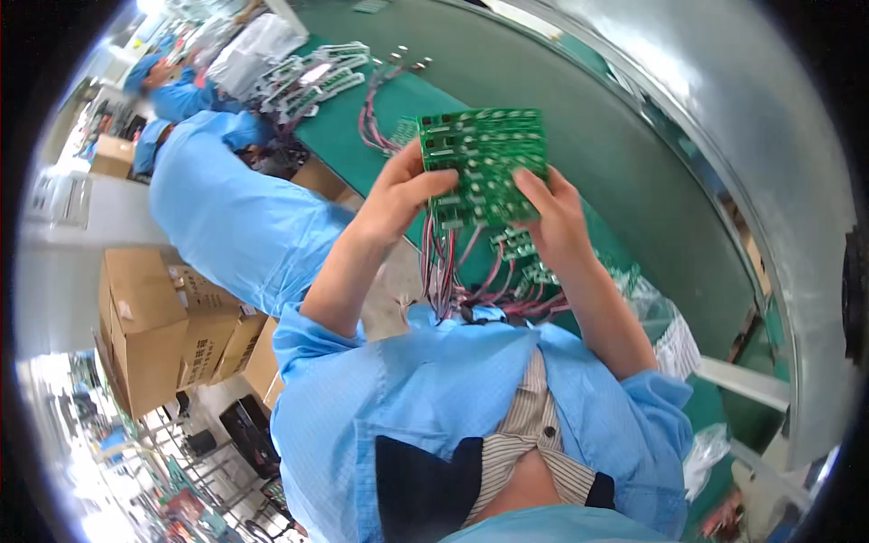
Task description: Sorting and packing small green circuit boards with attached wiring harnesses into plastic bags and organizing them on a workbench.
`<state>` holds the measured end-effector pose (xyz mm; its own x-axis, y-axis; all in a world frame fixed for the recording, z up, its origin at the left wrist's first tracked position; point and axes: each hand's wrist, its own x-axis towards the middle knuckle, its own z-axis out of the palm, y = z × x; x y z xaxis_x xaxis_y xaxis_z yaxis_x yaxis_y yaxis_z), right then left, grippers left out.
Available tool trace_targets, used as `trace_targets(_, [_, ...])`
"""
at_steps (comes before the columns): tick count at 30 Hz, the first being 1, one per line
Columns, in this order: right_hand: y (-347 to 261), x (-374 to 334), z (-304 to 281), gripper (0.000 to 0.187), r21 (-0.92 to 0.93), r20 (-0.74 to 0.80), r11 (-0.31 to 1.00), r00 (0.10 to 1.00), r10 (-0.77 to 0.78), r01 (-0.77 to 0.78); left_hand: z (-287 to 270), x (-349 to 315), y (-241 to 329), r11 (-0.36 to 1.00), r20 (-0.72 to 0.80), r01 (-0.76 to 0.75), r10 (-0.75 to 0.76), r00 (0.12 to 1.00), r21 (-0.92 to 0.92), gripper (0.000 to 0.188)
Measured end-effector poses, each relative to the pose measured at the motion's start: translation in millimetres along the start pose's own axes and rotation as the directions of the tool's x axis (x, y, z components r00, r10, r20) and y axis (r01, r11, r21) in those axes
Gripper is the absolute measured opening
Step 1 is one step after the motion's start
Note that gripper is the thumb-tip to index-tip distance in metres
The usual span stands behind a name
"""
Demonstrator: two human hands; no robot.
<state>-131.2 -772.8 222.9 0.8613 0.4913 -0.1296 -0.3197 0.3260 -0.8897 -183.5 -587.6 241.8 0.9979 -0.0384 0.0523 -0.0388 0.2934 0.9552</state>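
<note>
Between my two hands is a green circuit board panel [484,149], held up above the workbench and carrying rows of small components. My left hand [405,195] grips its left edge, with the thumb on the face toward me. On the right side, my right hand [552,213] holds the panel with its thumb pressed on the board face. The fingers of both hands are partly hidden behind it. Below the panel hang bundles of red, black and white wires [441,271], with small green boards [514,242] among them.
The green workbench [339,131] runs away to the upper left, beside a conveyor belt [579,100]. Further up lie stacked strip boards [317,77] and another wire bundle [369,113]. Co-workers in blue [235,195] stand at left, near cardboard boxes [149,317]. Plastic bags [643,299] lie at right.
</note>
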Motion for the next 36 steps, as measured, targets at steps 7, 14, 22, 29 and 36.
trace_targets(7, [79.7,22.1,-113.1,0.038,-0.853,0.013,0.509,0.970,0.243,-0.116,-64.0,14.9,-147.4,0.290,0.046,0.073,-0.385,0.922,0.954,0.031])
trace_targets(14, [76.0,1.3,-122.3,0.034,-0.795,0.229,0.606,0.934,0.276,0.016,14.1,51.8,-174.2,0.676,0.150,0.017,-0.188,0.971,0.737,0.027])
trace_targets(22, [92.9,-26.5,-133.4,0.037,-0.748,0.181,0.663,0.971,0.155,0.033,72.9,28.3,-197.1,0.717,-0.037,0.133,-0.148,0.988,0.684,0.032])
trace_targets(29, [104.0,-24.8,-123.0,0.036,-0.798,0.163,0.596,0.985,0.063,0.094,62.4,48.3,-200.6,0.670,0.025,0.102,-0.177,0.984,0.735,0.049])
trace_targets(36, [115.3,-19.2,-130.2,0.040,-0.724,0.149,0.689,0.982,0.116,0.028,34.3,70.1,-200.6,0.711,0.026,0.606,-0.656,0.755,0.357,0.049])
